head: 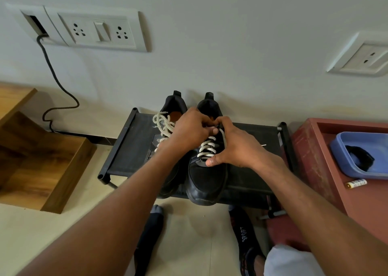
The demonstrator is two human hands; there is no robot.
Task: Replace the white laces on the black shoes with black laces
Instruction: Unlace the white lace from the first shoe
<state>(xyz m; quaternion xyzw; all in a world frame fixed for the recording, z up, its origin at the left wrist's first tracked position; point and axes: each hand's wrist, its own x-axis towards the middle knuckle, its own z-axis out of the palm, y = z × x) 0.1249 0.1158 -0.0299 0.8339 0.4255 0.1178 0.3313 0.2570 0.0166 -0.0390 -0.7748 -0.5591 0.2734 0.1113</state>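
A low black shoe rack (134,152) stands against the wall and carries the pair of black shoes, toes toward the person. The left shoe (171,107) has its white lace lying loose in a tangle (162,122) at the collar. The right shoe (206,179) is the one in hand, and its white lace (207,148) is threaded through every row.

The left hand (190,128) and right hand (235,147) meet at the top eyelets, fingers curled and pinching the lace ends there, while the right thumb (212,162) braces the lowest rows. Undoing probably goes best row by row from the top, drawing each crossing slack before pulling an end through, with the shoe held steady so it does not slide off the rack.

The dark bundle (359,156) in the blue tray (346,166) on the red counter (310,149) may be the black laces; I cannot tell.
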